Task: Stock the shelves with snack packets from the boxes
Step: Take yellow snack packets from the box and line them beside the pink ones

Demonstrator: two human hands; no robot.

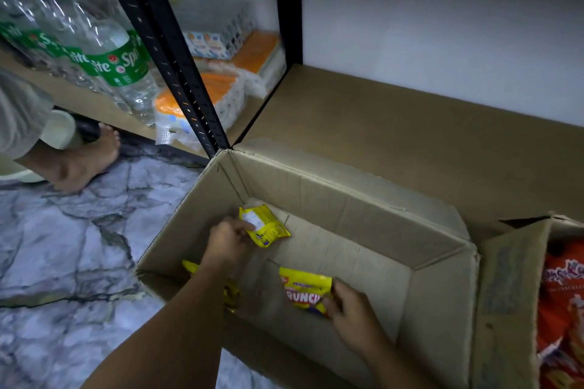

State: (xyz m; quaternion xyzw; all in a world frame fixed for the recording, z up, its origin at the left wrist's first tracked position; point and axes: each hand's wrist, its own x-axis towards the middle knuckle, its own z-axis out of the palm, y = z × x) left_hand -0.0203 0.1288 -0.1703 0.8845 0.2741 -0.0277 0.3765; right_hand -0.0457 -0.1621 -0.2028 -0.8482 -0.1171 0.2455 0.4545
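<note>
An open cardboard box (436, 290) stands on the floor in front of a low brown shelf (410, 136). Both my hands reach inside it. My left hand (229, 241) grips a yellow snack packet (264, 226) near the box's far left corner, back side up. My right hand (350, 309) pinches a second yellow snack packet (303, 289) by its right edge, front side up. A third yellow packet (189, 266) lies at the box's left wall, partly hidden under my left forearm.
A second box (508, 294) at the right holds orange snack packets (562, 300). Black shelf posts (177, 60) divide the racks. The left rack holds Sprite bottles (104, 50) and orange-white packs (221, 91). Another person's bare foot (85, 161) stands on the marble floor.
</note>
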